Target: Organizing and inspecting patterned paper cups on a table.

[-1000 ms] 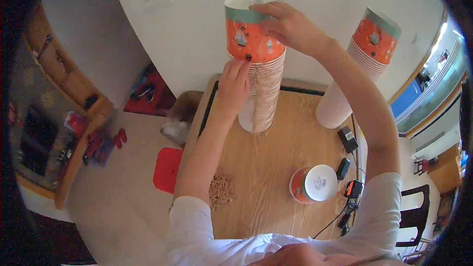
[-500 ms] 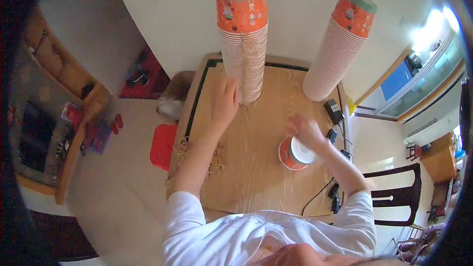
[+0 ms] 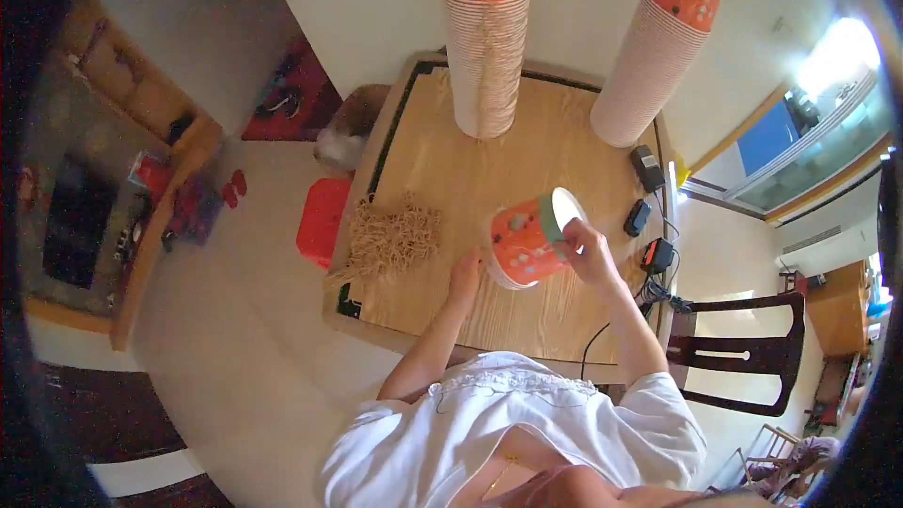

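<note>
My right hand (image 3: 589,252) grips the green-edged rim of an orange paper bucket (image 3: 525,243), with the thumb at its open mouth. The bucket is tilted, its mouth towards the upper right and its base towards my left hand (image 3: 465,278). That hand is closed beside the base, fingertips pressed together; whether it holds a cord cannot be made out. Left of it lies a loose heap of tan cord pieces (image 3: 395,233). Farther back stands a tall stack of nested buckets (image 3: 484,66) with tan cords down its side. Another tall stack (image 3: 649,71) leans in view at the back right, showing no cords.
Black power adapters (image 3: 647,169) and cables lie along the table's right edge. A dark wooden chair (image 3: 743,354) stands at the right. A red plastic stool or bin (image 3: 324,221) sits on the floor left of the wooden table (image 3: 555,160). A wall rises behind.
My right hand has taken hold of the bucket, lifted and tilted it. My left hand has come from the cord-hung stack down to the bucket's base. The view has shifted.
</note>
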{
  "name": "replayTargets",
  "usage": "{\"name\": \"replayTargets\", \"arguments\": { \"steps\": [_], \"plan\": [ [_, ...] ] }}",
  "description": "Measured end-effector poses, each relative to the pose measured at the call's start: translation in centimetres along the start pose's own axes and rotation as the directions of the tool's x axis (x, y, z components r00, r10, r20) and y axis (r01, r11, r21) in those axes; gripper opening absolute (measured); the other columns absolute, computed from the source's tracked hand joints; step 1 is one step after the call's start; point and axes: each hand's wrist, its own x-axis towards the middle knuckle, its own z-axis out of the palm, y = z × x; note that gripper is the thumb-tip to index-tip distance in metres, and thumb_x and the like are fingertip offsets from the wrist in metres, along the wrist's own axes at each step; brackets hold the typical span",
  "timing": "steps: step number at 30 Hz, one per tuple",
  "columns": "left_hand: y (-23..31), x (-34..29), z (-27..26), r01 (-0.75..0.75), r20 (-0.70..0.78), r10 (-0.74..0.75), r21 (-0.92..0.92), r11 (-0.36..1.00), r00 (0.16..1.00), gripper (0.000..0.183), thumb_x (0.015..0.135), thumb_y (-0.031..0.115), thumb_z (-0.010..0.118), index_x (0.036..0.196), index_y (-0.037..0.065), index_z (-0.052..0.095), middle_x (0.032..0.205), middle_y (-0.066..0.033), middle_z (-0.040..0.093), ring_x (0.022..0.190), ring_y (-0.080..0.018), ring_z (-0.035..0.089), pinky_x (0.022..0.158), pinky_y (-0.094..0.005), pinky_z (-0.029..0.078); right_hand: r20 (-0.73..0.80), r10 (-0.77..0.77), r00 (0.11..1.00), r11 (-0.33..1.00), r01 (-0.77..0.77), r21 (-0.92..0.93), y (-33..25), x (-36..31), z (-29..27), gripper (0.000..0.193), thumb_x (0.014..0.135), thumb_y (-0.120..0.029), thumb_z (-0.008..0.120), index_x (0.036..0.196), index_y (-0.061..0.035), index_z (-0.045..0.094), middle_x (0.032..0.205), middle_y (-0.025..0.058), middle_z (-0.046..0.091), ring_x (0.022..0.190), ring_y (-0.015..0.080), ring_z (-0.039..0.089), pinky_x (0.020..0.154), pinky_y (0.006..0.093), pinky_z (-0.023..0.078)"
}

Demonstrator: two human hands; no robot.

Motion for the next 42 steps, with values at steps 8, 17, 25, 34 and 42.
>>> {"name": "replayTargets", "arguments": {
  "steps": [8, 17, 25, 34, 42],
  "plan": [
    [10.2, -0.6, -5.8, 0.15, 0.017, -0.303, -0.894, 0.422, 0.953, 0.044, 0.095, 0.036, 0.042, 0.112, -0.004, 0.053, 0.1, -0.0087, 0.063, 0.085, -0.0156, 0.061, 0.078, -0.0285, 0.048, -0.026, 0.054, 0.998, 0.905, -0.037, 0.424, -1.5, -0.7, 1.3, 0.018, 0.076, -0.002, 0.066, 0.08, -0.0051, 0.049, 0.071, -0.0028, 0.049, 0.066, 0.0068, 0.045, 0.059, 0.0239, 0.04],
    [4.6, -0.7, -4.4, 0.085, 0.05, -0.175, -0.976, 0.201, 0.983, 0.044, 0.095, 0.037, 0.04, 0.115, -0.001, 0.052, 0.11, -0.0098, 0.059, 0.095, -0.0169, 0.059, 0.084, -0.0321, 0.048, -0.058, 0.12, 0.991, 0.882, -0.08, 0.465, -2.0, -1.4, -1.1, 0.018, 0.075, -0.001, 0.065, 0.077, -0.0075, 0.048, 0.07, -0.0056, 0.046, 0.068, 0.0038, 0.043, 0.06, 0.0208, 0.036],
    [0.7, 0.4, -6.9, 0.154, 0.113, -0.235, -0.975, 0.163, 0.965, 0.047, 0.092, 0.04, 0.043, 0.126, 0.007, 0.045, 0.126, -0.0102, 0.051, 0.115, -0.0242, 0.049, 0.099, -0.0397, 0.039, -0.176, 0.116, 0.978, 0.973, -0.076, 0.218, 1.5, -2.2, -5.8, 0.017, 0.075, 0.0, 0.063, 0.075, -0.0071, 0.048, 0.067, -0.0047, 0.046, 0.064, 0.0048, 0.042, 0.056, 0.022, 0.036],
    [1.1, 1.2, -4.9, -0.046, -0.093, -0.264, -0.983, 0.178, 0.96, 0.045, 0.095, 0.033, 0.04, 0.121, -0.004, 0.045, 0.117, -0.0134, 0.055, 0.103, -0.0231, 0.056, 0.088, -0.0369, 0.047, -0.251, -0.167, 0.954, 0.909, 0.051, -0.413, 3.9, -1.8, 1.6, 0.017, 0.069, -0.005, 0.063, 0.084, -0.0065, 0.054, 0.089, 0.0141, 0.055, 0.091, 0.0351, 0.051, 0.069, 0.0399, 0.044],
    [-1.3, 1.0, -4.0, 0.04, -0.068, -0.286, -0.933, 0.357, 0.956, 0.046, 0.093, 0.035, 0.046, 0.12, -0.003, 0.046, 0.121, -0.0132, 0.051, 0.106, -0.0205, 0.052, 0.088, -0.0339, 0.044, -0.018, -0.006, 1.0, 0.984, 0.009, 0.181, -2.9, -1.4, 6.2, 0.013, 0.08, -0.004, 0.061, 0.088, -0.0015, 0.051, 0.074, 0.0084, 0.055, 0.07, 0.0181, 0.055, 0.062, 0.0323, 0.044]
  ]
}}
